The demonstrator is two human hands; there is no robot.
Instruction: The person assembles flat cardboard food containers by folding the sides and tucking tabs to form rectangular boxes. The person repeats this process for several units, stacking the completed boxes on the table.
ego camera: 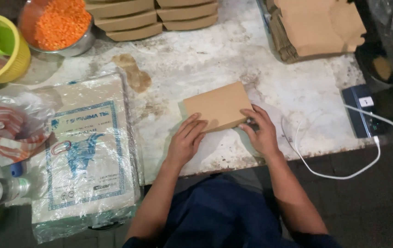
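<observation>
A small brown cardboard box [218, 106] is laid flat near the front edge of the stained white table [205, 59]. Its near left corner is pressed by the left hand [185, 141], held open with fingers flat and extended on the lid. Its right edge is touched by the right hand [261, 131], fingers loosely curled against the side, nothing enclosed. A plastic-wrapped printed sack [86, 156] is seen left, stacked closed boxes [150, 18] behind, a white cable [334, 172] right.
</observation>
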